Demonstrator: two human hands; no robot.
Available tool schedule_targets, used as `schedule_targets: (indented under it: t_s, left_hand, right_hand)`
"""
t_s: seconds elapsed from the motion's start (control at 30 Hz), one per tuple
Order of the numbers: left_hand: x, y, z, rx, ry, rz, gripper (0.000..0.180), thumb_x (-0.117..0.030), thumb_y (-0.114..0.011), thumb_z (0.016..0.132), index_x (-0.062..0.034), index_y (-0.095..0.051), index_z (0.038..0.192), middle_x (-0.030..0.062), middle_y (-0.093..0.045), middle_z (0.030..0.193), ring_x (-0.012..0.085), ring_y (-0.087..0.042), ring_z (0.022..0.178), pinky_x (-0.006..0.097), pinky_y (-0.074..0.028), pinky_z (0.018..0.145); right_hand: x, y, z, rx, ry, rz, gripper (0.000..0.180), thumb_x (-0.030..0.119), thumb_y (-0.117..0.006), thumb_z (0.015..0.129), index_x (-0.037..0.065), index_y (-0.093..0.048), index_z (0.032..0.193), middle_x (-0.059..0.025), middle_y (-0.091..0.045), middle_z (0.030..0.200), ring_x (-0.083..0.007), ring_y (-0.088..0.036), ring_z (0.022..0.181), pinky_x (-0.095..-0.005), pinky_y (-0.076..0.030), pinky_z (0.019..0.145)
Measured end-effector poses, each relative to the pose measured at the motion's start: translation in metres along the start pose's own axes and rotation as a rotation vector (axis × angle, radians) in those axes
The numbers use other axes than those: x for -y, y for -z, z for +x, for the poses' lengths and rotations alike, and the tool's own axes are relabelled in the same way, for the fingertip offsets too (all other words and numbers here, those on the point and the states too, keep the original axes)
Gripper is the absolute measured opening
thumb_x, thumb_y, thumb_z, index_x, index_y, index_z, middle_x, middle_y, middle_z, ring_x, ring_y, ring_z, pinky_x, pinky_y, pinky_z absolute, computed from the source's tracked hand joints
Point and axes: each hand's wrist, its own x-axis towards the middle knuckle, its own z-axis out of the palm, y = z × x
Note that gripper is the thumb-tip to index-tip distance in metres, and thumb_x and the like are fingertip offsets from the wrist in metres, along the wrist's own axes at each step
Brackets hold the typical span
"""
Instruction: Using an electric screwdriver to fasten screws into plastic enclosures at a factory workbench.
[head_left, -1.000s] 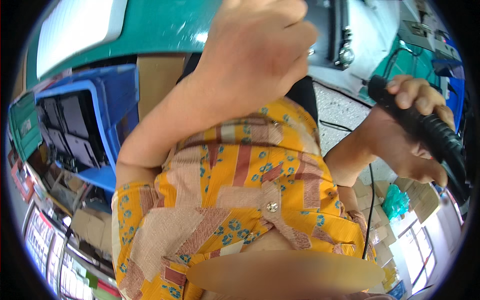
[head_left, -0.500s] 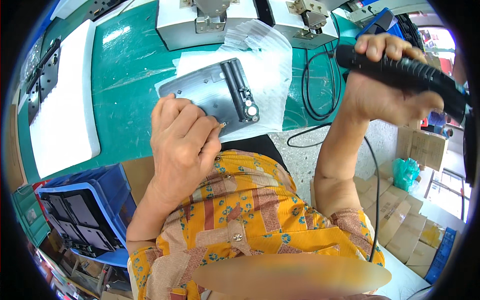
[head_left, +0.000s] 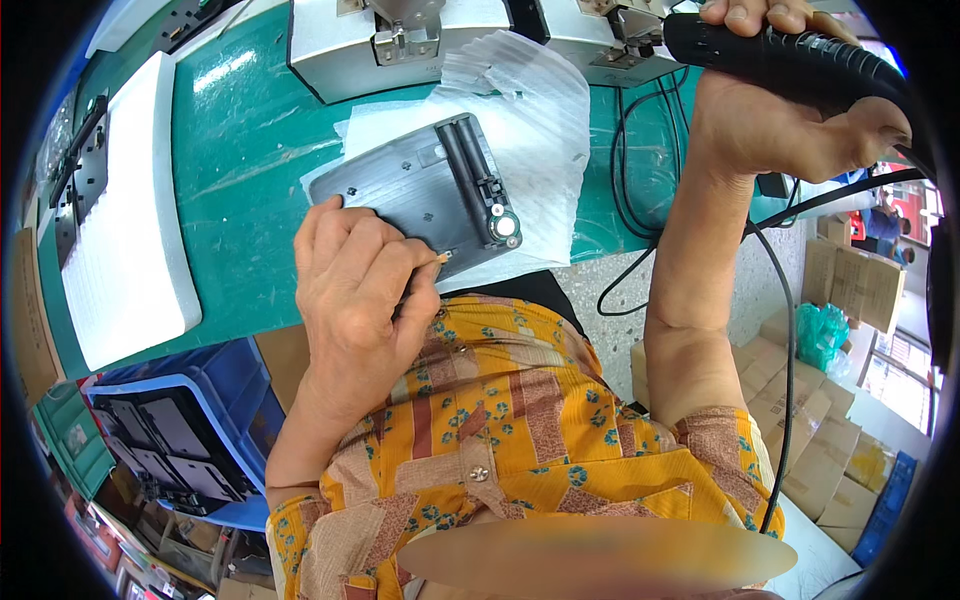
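**Panel under the left hand, tool aloft in the right**

The left hand [head_left: 355, 270] remains on the panel [head_left: 400, 178], fingers curled; whether they pinch the brass piece [head_left: 443, 258] is unclear. The right hand [head_left: 770, 125], closed around the tool [head_left: 760, 52], appears higher in view than half a second ago; the tool is judged not yet at work on the panel. The panel lies on white wrap [head_left: 548, 130], near the front edge of the bench [head_left: 240, 140]. Machines [head_left: 340, 62] bound the far side, cables [head_left: 622, 170] the right; bare bench opens leftward to a slab [head_left: 130, 220].
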Motion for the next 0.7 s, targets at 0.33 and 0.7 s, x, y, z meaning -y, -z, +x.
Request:
schedule_targets:
  t_s: [0.33,0.7]
  left_hand:
    - [0.002,-0.001,-0.002,0.009,0.019,0.002,0.013,-0.001,-0.074,0.071,-0.0031,-0.067,0.082,0.0079,-0.060,0.081,0.0305,-0.060,0.088,0.053,-0.044,0.102]
    - [0.002,0.000,-0.005,-0.019,0.014,-0.024,0.011,0.000,-0.073,0.073,-0.0027,-0.066,0.081,0.0076,-0.058,0.080,0.0288,-0.059,0.086,0.051,-0.044,0.101]
  right_hand:
    - [-0.046,-0.085,-0.014,-0.325,0.056,1.027,0.071,0.072,-0.048,0.097,0.004,-0.051,0.118,-0.0110,-0.060,0.093,-0.0209,-0.063,0.075,-0.0359,-0.055,0.072]
    - [0.009,-0.081,0.001,-0.046,-0.078,-0.301,0.066,0.070,-0.044,0.099,0.006,-0.056,0.108,-0.0059,-0.059,0.079,-0.0157,-0.062,0.062,-0.0293,-0.053,0.059]
